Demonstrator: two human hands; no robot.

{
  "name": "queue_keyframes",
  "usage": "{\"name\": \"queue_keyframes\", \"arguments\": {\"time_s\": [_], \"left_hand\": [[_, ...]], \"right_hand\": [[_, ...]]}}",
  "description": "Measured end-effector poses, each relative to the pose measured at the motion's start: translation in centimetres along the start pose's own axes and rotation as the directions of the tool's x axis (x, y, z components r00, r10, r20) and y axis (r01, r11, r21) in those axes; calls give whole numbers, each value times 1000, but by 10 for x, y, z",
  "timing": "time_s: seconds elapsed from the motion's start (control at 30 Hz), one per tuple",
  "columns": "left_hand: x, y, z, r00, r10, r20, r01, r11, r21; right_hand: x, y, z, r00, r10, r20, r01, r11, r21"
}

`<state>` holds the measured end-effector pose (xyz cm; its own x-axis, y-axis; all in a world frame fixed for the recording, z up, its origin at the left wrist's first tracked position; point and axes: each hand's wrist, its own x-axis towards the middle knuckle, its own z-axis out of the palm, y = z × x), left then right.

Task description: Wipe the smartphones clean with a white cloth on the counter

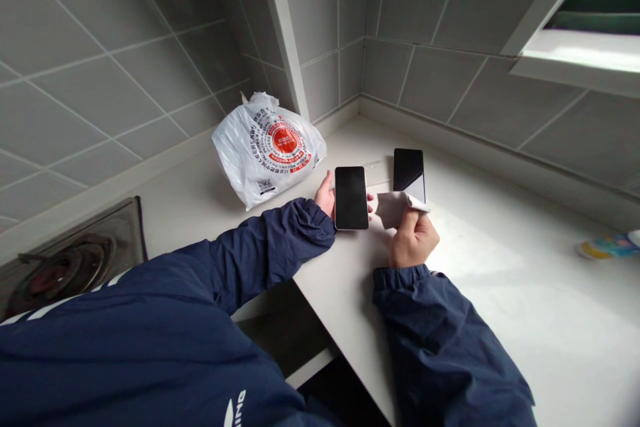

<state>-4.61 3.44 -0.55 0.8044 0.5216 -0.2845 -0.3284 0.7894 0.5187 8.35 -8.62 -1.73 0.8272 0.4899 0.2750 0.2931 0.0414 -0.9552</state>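
Observation:
My left hand [325, 195] holds a black-screened smartphone [351, 197], its fingers curling around the phone's edges as it rests near the counter. My right hand [413, 237] pinches a crumpled white cloth or tissue [397, 208] between its fingers. That cloth lies against the lower edge of a second smartphone [409, 172], which sits just to the right of the first, its dark glass reflecting light. Both phones show their screen sides, and neither screen is lit.
A white plastic bag with a red round print [267, 150] sits in the corner of the white countertop [505, 287], against grey tiled walls [425, 87]. A gas burner [70, 273] lies at lower left, and a colourful packet [607, 247] lies at right.

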Motion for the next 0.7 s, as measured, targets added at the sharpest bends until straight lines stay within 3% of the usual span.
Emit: {"name": "queue_keyframes", "arguments": {"time_s": [0.07,0.1,0.13,0.2,0.23,0.27,0.37,0.5,0.7], "left_hand": [[-2,-3,6,1000,-1,-20,1,1000,-3],[-2,-5,10,998,4,-63,-5,1000,-15],[-2,-6,15,990,59,-129,-67,996,-58],[-3,-8,22,959,121,-256,-149,984,-95],[-3,-9,25,951,124,-284,-156,983,-96],[-5,-9,28,947,125,-297,-160,982,-98],[-10,-10,30,960,91,-265,-125,985,-115],[-14,-13,31,971,38,-237,-72,988,-137],[-9,-12,33,958,98,-271,-131,985,-108]], "right_hand": [[-2,3,2,987,-151,58,151,988,14],[-4,4,3,950,-274,148,274,962,17],[-6,4,5,881,-395,259,404,915,21],[-13,2,6,691,-531,490,610,792,-3],[-17,0,7,618,-530,581,674,737,-44],[-21,-2,8,576,-501,645,715,692,-101],[-33,-9,10,552,-425,717,759,612,-222],[-40,-14,12,522,-398,755,778,585,-230],[-32,-11,10,561,-390,730,750,612,-250]]}}
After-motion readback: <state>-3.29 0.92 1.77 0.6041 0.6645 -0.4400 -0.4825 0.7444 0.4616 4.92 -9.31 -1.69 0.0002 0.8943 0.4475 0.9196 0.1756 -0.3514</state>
